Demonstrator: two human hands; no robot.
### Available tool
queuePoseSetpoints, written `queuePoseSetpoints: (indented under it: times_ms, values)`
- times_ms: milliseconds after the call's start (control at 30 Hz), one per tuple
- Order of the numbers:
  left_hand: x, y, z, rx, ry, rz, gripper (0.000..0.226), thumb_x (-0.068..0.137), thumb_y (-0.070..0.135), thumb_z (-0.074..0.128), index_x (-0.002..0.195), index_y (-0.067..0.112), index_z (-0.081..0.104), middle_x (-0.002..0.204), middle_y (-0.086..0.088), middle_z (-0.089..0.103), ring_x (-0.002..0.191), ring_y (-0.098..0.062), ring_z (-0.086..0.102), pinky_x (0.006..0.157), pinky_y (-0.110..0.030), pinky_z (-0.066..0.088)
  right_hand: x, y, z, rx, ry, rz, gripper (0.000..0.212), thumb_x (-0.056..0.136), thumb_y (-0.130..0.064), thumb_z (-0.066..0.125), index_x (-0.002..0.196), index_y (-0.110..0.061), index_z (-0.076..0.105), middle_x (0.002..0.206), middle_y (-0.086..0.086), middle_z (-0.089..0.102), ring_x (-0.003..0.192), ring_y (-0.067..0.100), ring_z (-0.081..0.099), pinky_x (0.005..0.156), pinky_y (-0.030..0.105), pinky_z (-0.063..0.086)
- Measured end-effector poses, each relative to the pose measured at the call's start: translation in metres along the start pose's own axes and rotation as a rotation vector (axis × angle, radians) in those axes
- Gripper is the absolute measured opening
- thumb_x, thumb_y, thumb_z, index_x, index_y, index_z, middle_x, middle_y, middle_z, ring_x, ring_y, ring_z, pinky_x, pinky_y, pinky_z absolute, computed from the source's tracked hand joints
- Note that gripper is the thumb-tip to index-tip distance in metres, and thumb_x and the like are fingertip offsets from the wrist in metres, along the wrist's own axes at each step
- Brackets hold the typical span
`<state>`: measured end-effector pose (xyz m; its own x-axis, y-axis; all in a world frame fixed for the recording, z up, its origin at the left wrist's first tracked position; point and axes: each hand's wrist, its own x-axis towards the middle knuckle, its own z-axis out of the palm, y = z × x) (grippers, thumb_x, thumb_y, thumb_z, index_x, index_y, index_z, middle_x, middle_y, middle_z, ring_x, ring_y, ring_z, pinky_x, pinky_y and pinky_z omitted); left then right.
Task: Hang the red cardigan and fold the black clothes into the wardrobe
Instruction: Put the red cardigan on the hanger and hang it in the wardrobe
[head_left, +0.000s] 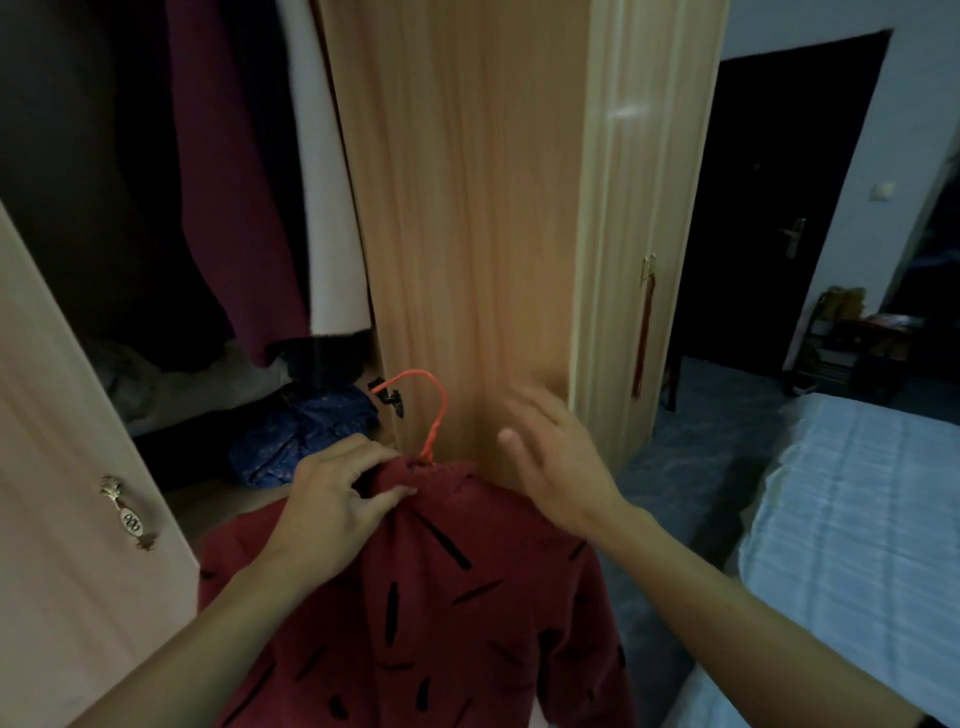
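Red cardigan (441, 597) gripped by L hand (332, 499); R hand (556, 462) spread beside wardrobe edge (563, 312).

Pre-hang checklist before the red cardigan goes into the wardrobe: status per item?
1. Cardigan on hanger: ok. The orange hanger hook sticks up out of the collar of the red cardigan.
2. Grip: ok. The left hand pinches the collar beside the hook's base.
3. Spare hand: ok. The right hand is open and holds nothing, in front of the wooden panel.
4. Access: ok. The wardrobe door is swung open.
5. Rail and free gap: cannot tell. The rail is out of frame; the maroon garment and white garment already hang inside.
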<state>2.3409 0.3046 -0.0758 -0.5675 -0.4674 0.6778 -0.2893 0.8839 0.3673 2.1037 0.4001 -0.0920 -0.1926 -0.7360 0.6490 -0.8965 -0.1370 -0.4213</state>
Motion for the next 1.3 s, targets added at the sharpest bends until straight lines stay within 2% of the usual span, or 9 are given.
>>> queuePoseSetpoints:
  times_ms: [100, 167, 300, 500, 633, 800, 933, 1067, 1300]
  values:
    - [0.001, 0.002, -0.006, 0.002, 0.033, 0.006, 0.024, 0.069, 0.024, 0.089, 0.088, 0.023, 0.074, 0.082, 0.013, 0.064, 0.076, -0.003, 0.061, 0.068, -0.017, 0.045, -0.002, -0.039, 0.001, 0.088, -0.174, -0.066, 0.059, 0.094, -0.054, 0.052, 0.140, -0.019, 0.052, 0.139, -0.003, 0.054, 0.130, 0.008, 0.047, 0.111, 0.027, 0.038]
    - [0.001, 0.003, -0.013, 0.004, 0.056, 0.006, 0.024, 0.070, 0.022, 0.088, 0.089, 0.022, 0.075, 0.082, 0.013, 0.064, 0.076, -0.003, 0.061, 0.068, -0.020, 0.047, -0.002, -0.057, 0.007, 0.180, -0.185, -0.106, 0.055, 0.089, -0.049, 0.065, 0.135, -0.021, 0.056, 0.129, -0.005, 0.061, 0.120, 0.006, 0.055, 0.103, 0.022, 0.044]
    - [-0.001, 0.006, -0.029, 0.013, 0.095, 0.001, 0.027, 0.068, 0.019, 0.089, 0.092, 0.020, 0.076, 0.084, 0.012, 0.066, 0.079, -0.001, 0.062, 0.070, -0.019, 0.048, 0.006, -0.085, 0.019, 0.249, -0.121, -0.140, 0.035, 0.085, -0.032, 0.075, 0.117, -0.020, 0.066, 0.105, -0.008, 0.069, 0.094, 0.005, 0.064, 0.084, 0.027, 0.053]
    - [-0.015, 0.006, -0.051, -0.025, 0.130, -0.078, 0.033, 0.064, 0.019, 0.092, 0.091, 0.021, 0.073, 0.086, 0.015, 0.068, 0.081, -0.001, 0.065, 0.072, -0.025, 0.052, 0.013, -0.112, 0.029, 0.345, -0.123, -0.131, 0.019, 0.081, -0.022, 0.080, 0.089, -0.017, 0.063, 0.074, -0.017, 0.058, 0.068, 0.001, 0.056, 0.064, 0.016, 0.043]
    - [-0.024, 0.004, -0.063, -0.043, 0.161, -0.182, 0.045, 0.064, 0.026, 0.092, 0.088, 0.027, 0.055, 0.079, 0.012, 0.064, 0.075, -0.009, 0.064, 0.066, -0.026, 0.050, 0.017, -0.126, 0.037, 0.448, -0.139, -0.107, 0.021, 0.077, -0.020, 0.083, 0.089, -0.017, 0.066, 0.078, -0.014, 0.064, 0.073, 0.001, 0.062, 0.068, 0.016, 0.046]
    - [-0.032, -0.001, -0.075, -0.090, 0.142, -0.273, 0.065, 0.062, 0.026, 0.093, 0.092, 0.038, 0.037, 0.078, 0.004, 0.066, 0.068, -0.014, 0.064, 0.064, -0.037, 0.054, 0.019, -0.139, 0.044, 0.539, -0.174, -0.083, 0.044, 0.073, -0.019, 0.086, 0.114, -0.020, 0.069, 0.100, -0.009, 0.070, 0.097, 0.008, 0.067, 0.088, 0.025, 0.052]
    - [-0.033, -0.004, -0.082, -0.136, 0.162, -0.312, 0.071, 0.053, 0.019, 0.097, 0.091, 0.033, 0.039, 0.074, 0.004, 0.067, 0.063, -0.010, 0.063, 0.063, -0.037, 0.055, 0.024, -0.149, 0.047, 0.660, -0.247, -0.035, 0.025, 0.074, -0.006, 0.082, 0.095, -0.012, 0.071, 0.087, 0.001, 0.073, 0.084, 0.015, 0.071, 0.082, 0.034, 0.056]
    - [-0.035, -0.008, -0.088, -0.144, 0.184, -0.312, 0.066, 0.050, 0.019, 0.098, 0.086, 0.030, 0.043, 0.074, 0.003, 0.067, 0.060, -0.013, 0.062, 0.059, -0.039, 0.055, 0.024, -0.157, 0.053, 0.649, -0.234, -0.037, 0.018, 0.076, -0.007, 0.080, 0.090, -0.014, 0.071, 0.080, -0.002, 0.073, 0.077, 0.013, 0.071, 0.077, 0.036, 0.057]
    - [-0.040, -0.003, -0.087, -0.066, 0.201, -0.291, 0.047, 0.054, 0.031, 0.094, 0.080, 0.024, 0.056, 0.073, 0.005, 0.064, 0.064, -0.017, 0.062, 0.060, -0.042, 0.052, 0.021, -0.153, 0.056, 0.588, -0.171, -0.169, 0.016, 0.080, -0.012, 0.079, 0.094, -0.014, 0.071, 0.086, -0.011, 0.070, 0.083, 0.006, 0.068, 0.078, 0.027, 0.056]
